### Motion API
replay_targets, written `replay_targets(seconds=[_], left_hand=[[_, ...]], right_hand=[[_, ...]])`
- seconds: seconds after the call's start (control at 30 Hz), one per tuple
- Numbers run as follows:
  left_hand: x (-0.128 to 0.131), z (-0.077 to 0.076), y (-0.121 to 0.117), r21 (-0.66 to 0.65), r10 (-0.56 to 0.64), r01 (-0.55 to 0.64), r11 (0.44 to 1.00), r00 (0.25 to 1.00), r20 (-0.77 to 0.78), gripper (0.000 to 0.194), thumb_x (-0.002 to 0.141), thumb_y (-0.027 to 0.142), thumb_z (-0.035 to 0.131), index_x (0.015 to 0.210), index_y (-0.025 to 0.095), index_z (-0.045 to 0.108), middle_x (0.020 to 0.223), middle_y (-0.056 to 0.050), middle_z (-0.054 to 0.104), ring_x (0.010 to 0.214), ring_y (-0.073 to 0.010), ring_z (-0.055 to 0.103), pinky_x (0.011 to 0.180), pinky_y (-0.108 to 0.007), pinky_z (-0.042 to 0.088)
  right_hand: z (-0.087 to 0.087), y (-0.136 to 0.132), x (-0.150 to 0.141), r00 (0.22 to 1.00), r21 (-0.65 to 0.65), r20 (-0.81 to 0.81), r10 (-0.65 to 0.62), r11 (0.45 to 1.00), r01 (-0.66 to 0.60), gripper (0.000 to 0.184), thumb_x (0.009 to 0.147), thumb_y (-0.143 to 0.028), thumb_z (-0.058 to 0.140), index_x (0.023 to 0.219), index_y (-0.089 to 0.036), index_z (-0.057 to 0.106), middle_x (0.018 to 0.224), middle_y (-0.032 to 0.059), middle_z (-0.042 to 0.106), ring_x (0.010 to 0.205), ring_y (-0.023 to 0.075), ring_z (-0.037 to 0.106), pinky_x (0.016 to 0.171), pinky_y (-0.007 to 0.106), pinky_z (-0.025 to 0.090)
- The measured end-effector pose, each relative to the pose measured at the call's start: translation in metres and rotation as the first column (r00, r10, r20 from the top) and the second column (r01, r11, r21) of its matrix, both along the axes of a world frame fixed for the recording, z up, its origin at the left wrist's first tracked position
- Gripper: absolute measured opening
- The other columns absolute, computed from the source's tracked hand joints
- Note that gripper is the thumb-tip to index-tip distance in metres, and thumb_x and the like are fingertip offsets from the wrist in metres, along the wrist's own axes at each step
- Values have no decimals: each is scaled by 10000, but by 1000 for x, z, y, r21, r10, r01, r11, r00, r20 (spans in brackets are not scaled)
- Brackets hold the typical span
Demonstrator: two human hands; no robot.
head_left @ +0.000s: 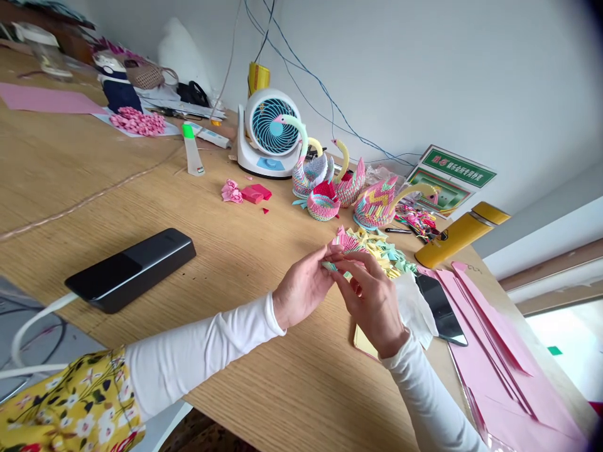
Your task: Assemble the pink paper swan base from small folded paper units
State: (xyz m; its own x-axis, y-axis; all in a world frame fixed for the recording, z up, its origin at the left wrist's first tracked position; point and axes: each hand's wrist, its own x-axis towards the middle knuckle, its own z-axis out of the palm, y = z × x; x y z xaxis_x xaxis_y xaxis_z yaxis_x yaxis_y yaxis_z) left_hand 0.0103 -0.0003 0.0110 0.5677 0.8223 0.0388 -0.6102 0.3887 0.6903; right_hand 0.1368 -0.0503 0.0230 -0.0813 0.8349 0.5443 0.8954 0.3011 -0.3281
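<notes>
Near the middle of the table my left hand [304, 285] is closed around small folded paper pieces [328, 266], pale green at its fingertips. My right hand [374, 304] meets it there, thumb and fingers pinched at the same pieces. Just beyond the fingers shows a pink fan of folded paper [346, 240]; whether it is joined to the held pieces I cannot tell. A pile of yellow and green folded paper pieces [389, 256] lies behind my right hand. Several paper swans stand further back, among them a pink and yellow swan [374, 204].
A white fan [271, 129] stands behind the swans. To the right are a yellow bottle [452, 238], a phone [440, 307] and pink paper sheets [509, 370]. At left lies a black power bank [132, 267]; a glue bottle [192, 150] stands further back.
</notes>
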Motion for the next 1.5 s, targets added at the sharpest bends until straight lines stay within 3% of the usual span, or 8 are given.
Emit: replay_targets(seconds=[0.2,0.37,0.53,0.77,1.03,1.33,1.4,1.5], left_hand=[[-7,-9,-10,-80,-94,98,992,994,60,185,869,140,488,1007,171,607,1092,-66,623,1030,-148,600,853,-242,491],[-9,-14,-20,-242,-173,202,949,976,136,180,870,73,484,977,152,605,1053,-70,631,925,-104,634,792,-183,505],[-9,-18,-23,-291,-210,259,921,959,190,174,905,116,465,1022,144,591,1104,-95,627,983,-128,635,870,-212,510],[-6,-21,-24,-307,-196,240,921,966,170,208,934,107,420,1067,97,580,1152,-146,617,1040,-159,625,863,-213,516],[-5,-15,-29,-325,-151,193,926,977,150,208,943,76,403,1050,61,580,1110,-156,631,1011,-157,636,872,-216,510],[-7,-11,-28,-315,-110,111,942,994,20,191,964,132,384,1056,97,547,1111,-145,622,1010,-159,630,794,-217,526],[-8,-13,-26,-288,-97,91,953,995,-8,177,955,132,396,1035,116,554,1102,-122,614,1015,-161,617,791,-241,529],[-11,-14,-22,-174,-33,19,985,997,-76,143,926,171,457,964,127,587,981,-71,597,901,-129,601,725,-234,522]], right_hand=[[-10,-20,2,991,-26,-105,82,996,-86,182,871,-278,569,1018,-245,671,1213,84,577,578,91,596,569,279,546],[-20,-37,7,967,-8,-223,123,992,-128,188,872,-215,568,1024,-230,678,1061,86,632,566,96,594,497,255,532],[-22,-41,13,967,38,-211,144,990,-139,205,874,-174,554,1019,-239,684,1031,88,655,808,175,669,625,282,572],[-29,-42,11,990,81,-80,116,991,-110,289,876,-121,510,1110,-236,634,997,83,681,849,185,679,693,289,563],[-27,-42,10,996,195,-15,83,978,-79,240,844,-46,524,1019,-180,619,910,67,687,785,138,671,646,221,526],[-38,-38,17,972,279,215,96,948,-155,322,818,-10,546,1099,-158,599,957,106,688,786,153,673,697,250,520],[-38,-39,16,981,283,171,94,949,-140,313,818,-12,545,1083,-169,605,941,100,685,799,160,670,691,254,521],[-35,-41,15,990,264,-117,81,963,-47,241,836,-48,539,1010,-191,625,893,70,661,714,146,662,611,248,520]])
